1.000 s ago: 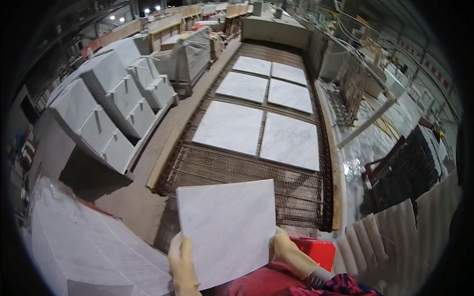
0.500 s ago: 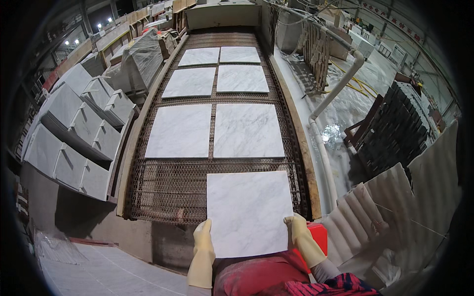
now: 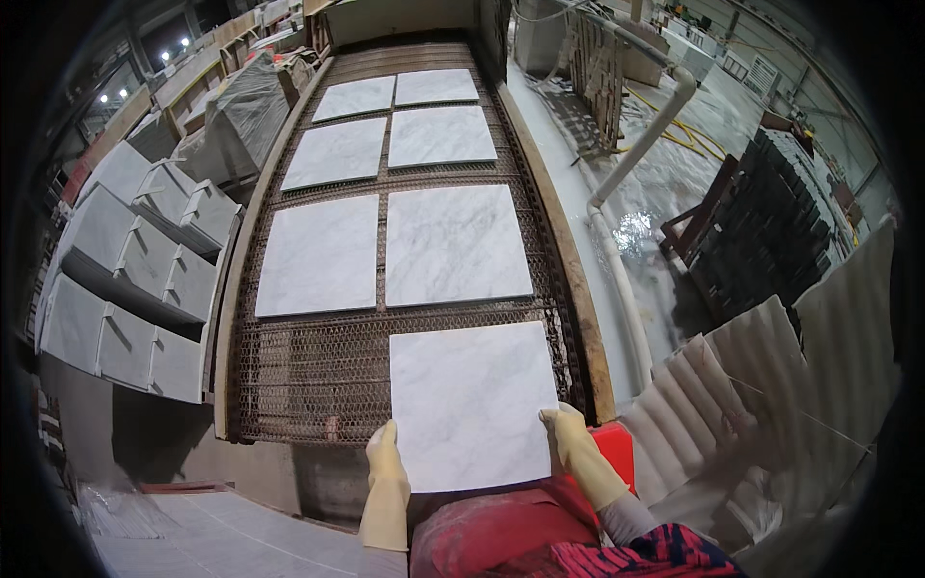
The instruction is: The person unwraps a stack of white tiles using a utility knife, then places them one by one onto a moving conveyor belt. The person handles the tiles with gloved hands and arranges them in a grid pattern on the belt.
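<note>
A square white marble tile [image 3: 474, 405] with faint grey veining is held in both my hands, over the near end of a wire-mesh conveyor belt [image 3: 308, 380]. My left hand [image 3: 385, 467], in a cream rubber glove, grips its left edge near the lower corner. The right edge is in the grip of my right hand [image 3: 578, 448], gloved the same way, thumb on top. The fingers under the tile are hidden. Ahead on the belt lie several similar tiles in pairs; the nearest are a left tile [image 3: 318, 254] and a right tile [image 3: 459, 245].
Wooden rails [image 3: 564, 250] border the belt. Strapped stacks of white tiles [image 3: 130, 255] stand on the left. Along the right runs a pale pipe [image 3: 631, 159], with dark stacked pieces [image 3: 766, 231] beyond. Corrugated sheeting [image 3: 718, 414] and a red object [image 3: 614, 451] sit near my right arm.
The whole view has shifted, and the belt and its tiles appear farther left. Both hands still hold the tile over the belt's near end.
</note>
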{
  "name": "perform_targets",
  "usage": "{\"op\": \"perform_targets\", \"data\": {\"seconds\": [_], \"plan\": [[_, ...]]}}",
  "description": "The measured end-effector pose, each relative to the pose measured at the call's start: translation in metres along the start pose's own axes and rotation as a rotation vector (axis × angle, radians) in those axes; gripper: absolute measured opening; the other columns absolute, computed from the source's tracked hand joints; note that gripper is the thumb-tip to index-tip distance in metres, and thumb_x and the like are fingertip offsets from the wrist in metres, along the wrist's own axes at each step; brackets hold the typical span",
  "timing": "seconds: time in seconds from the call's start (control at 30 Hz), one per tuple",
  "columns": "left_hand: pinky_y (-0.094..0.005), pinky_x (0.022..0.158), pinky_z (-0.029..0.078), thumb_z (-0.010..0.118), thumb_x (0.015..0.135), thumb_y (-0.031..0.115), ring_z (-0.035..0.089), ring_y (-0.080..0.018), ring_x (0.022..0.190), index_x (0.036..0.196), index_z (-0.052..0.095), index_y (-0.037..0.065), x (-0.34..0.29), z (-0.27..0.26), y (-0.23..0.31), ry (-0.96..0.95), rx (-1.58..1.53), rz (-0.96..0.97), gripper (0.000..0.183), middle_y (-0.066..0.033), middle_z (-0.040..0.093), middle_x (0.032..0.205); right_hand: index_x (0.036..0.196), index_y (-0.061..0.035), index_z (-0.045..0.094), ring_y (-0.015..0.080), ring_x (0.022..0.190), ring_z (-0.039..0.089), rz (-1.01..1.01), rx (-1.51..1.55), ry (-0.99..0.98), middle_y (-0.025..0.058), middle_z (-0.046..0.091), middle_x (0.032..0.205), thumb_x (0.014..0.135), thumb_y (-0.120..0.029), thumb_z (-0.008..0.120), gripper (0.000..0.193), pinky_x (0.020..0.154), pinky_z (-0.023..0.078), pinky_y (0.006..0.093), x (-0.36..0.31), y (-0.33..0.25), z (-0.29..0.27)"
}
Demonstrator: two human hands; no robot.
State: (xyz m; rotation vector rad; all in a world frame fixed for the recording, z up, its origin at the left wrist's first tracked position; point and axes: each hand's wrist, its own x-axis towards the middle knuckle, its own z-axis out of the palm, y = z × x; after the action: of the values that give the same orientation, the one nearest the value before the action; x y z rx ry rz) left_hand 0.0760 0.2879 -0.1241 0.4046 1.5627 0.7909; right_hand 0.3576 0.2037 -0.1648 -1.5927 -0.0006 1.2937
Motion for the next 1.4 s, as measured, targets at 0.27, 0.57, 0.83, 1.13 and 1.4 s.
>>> {"op": "perform_targets", "data": {"seconds": [0.27, 0.57, 0.83, 1.13, 1.4], "plan": [[-0.0309, 0.102, 0.042, 0.055, 0.098, 0.029, 0.054, -0.0186, 0.122, 0.131, 0.058, 0.0, 0.016, -0.023, -0.015, -0.118, -0.001, 0.126, 0.043, -0.0089, 0.062, 0.129, 0.111, -0.0001, 0.063, 0.0146, 0.083, 0.06, 0.035, -0.059, 0.014, 0.0046, 0.067, 0.096, 0.083, 0.001, 0.061, 0.028, 0.076, 0.049, 0.0277, 0.013, -0.004, 0.005], [-0.0367, 0.103, 0.047, 0.048, 0.103, 0.018, 0.064, -0.0251, 0.111, 0.126, 0.059, -0.005, -0.051, -0.116, 0.005, -0.13, -0.119, 0.468, 0.034, -0.0172, 0.067, 0.116, 0.113, -0.0014, 0.064, 0.0192, 0.084, 0.059, -0.048, -0.294, -0.027, 0.0079, 0.066, 0.092, 0.088, -0.023, 0.067, 0.033, 0.071, 0.047, 0.0342, 0.03, -0.008, -0.012], [-0.0396, 0.099, 0.046, 0.043, 0.103, 0.025, 0.069, -0.0255, 0.094, 0.097, 0.068, -0.005, -0.152, -0.249, -0.033, 0.25, -0.375, 0.526, 0.04, -0.0194, 0.073, 0.095, 0.13, -0.0006, 0.059, 0.0166, 0.098, 0.061, -0.608, -0.644, -0.193, 0.009, 0.064, 0.118, 0.092, -0.016, 0.06, 0.041, 0.083, 0.049, 0.0276, -0.004, -0.1, 0.028], [-0.0386, 0.097, 0.047, 0.044, 0.103, 0.037, 0.068, -0.0275, 0.099, 0.113, 0.062, -0.008, -0.226, -0.342, -0.079, 0.809, -0.67, 0.675, 0.05, -0.0205, 0.072, 0.099, 0.134, 0.0, 0.055, 0.0183, 0.111, 0.061, -0.761, -1.01, -0.71, 0.0118, 0.063, 0.125, 0.1, -0.009, 0.052, 0.035, 0.096, 0.047, 0.0306, -0.086, -0.048, 0.193], [-0.0385, 0.11, 0.041, 0.043, 0.103, 0.031, 0.061, -0.0279, 0.116, 0.129, 0.056, -0.003, -0.334, -0.433, -0.095, 1.381, -0.734, 0.88, 0.045, -0.021, 0.064, 0.121, 0.126, -0.0064, 0.063, 0.0269, 0.108, 0.067, -0.938, -1.573, -1.393, 0.0174, 0.069, 0.111, 0.092, -0.011, 0.062, 0.035, 0.093, 0.051, 0.034, -0.198, 0.076, 0.262]]}}
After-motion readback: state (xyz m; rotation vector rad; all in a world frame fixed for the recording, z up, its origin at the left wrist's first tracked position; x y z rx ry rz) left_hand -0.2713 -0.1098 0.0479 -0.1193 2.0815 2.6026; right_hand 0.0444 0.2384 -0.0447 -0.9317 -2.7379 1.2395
